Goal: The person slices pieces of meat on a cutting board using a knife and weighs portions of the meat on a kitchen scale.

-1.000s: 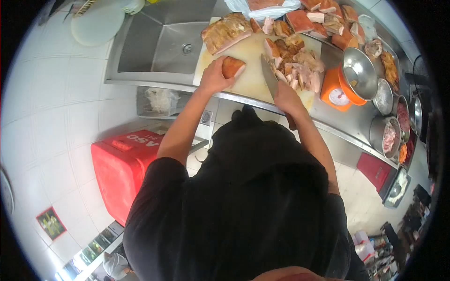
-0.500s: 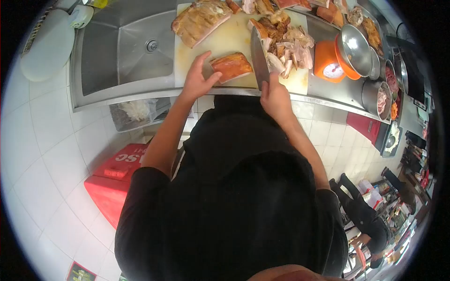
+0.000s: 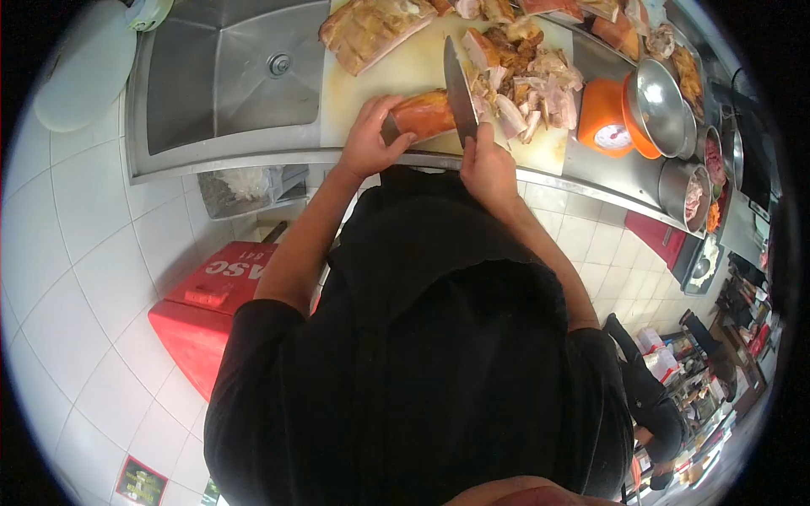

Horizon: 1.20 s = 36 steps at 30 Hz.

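On the white cutting board (image 3: 350, 97) lies a block of reddish-brown roast meat (image 3: 426, 115). My left hand (image 3: 369, 139) grips its left end, thumb at the near side and fingers over the far side. My right hand (image 3: 490, 164) is closed round the handle of a broad kitchen knife (image 3: 457, 88). Its blade points away from me and stands at the meat's right end. Just right of the blade is a pile of chopped meat pieces (image 3: 540, 88). A larger slab of roast meat (image 3: 371, 34) rests at the back of the board.
A steel sink (image 3: 236, 101) is on the left. To the right stand an orange kitchen scale (image 3: 596, 114) with a metal bowl (image 3: 661, 88) and a steel pot (image 3: 675, 194) containing meat. Below are a red box (image 3: 202, 295) and a plastic tub (image 3: 228, 198).
My left hand has moved from beside the meat block onto its left end. The knife has swung so its tip leans further left, and the blade now meets the block's right end.
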### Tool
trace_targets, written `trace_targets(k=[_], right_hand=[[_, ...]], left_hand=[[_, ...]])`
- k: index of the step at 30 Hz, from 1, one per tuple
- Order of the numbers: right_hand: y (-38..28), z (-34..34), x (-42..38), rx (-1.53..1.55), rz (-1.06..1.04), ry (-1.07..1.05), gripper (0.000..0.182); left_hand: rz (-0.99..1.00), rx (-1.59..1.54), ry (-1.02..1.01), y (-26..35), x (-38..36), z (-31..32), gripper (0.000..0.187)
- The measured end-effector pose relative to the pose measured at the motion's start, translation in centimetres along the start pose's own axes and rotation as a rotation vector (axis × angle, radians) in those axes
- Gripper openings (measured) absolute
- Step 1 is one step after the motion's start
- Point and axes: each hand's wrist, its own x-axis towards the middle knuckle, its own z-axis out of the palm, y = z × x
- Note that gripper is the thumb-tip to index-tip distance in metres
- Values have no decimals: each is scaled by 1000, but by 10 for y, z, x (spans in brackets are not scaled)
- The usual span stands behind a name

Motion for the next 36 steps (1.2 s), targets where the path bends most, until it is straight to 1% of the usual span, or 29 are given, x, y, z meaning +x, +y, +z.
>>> trace_targets(k=[3, 6, 12, 15, 18, 21, 24, 27, 30, 33, 36], right_hand=[[-5, 0, -2, 12, -41, 47, 22], [-1, 12, -2, -23, -18, 24, 21], [1, 22, -5, -55, -58, 86, 20], [0, 22, -6, -66, -25, 62, 21], [-3, 18, -5, -61, 7, 6, 27], [-9, 12, -5, -65, 23, 77, 27], [-8, 11, -5, -19, -43, 214, 20], [-10, 7, -3, -35, -55, 205, 22], [-5, 18, -1, -73, -37, 156, 22], [-1, 24, -1, -75, -36, 158, 22], [2, 29, -1, -81, -63, 188, 23]], left_hand=[[6, 22, 2, -1, -3, 0, 67], [7, -9, -22, 0, 0, -1, 67], [26, -3, -6, -1, -1, 0, 66], [24, 25, -1, 3, -2, -1, 64], [153, 110, 51, 10, 4, -4, 64], [189, 246, -15, 24, 15, -3, 65], [255, 248, -25, 22, 23, 5, 61], [268, 226, -67, 20, 27, 10, 55], [284, 243, -82, 19, 29, 14, 49], [284, 245, -43, 16, 30, 18, 46], [282, 267, -58, 15, 30, 19, 49]])
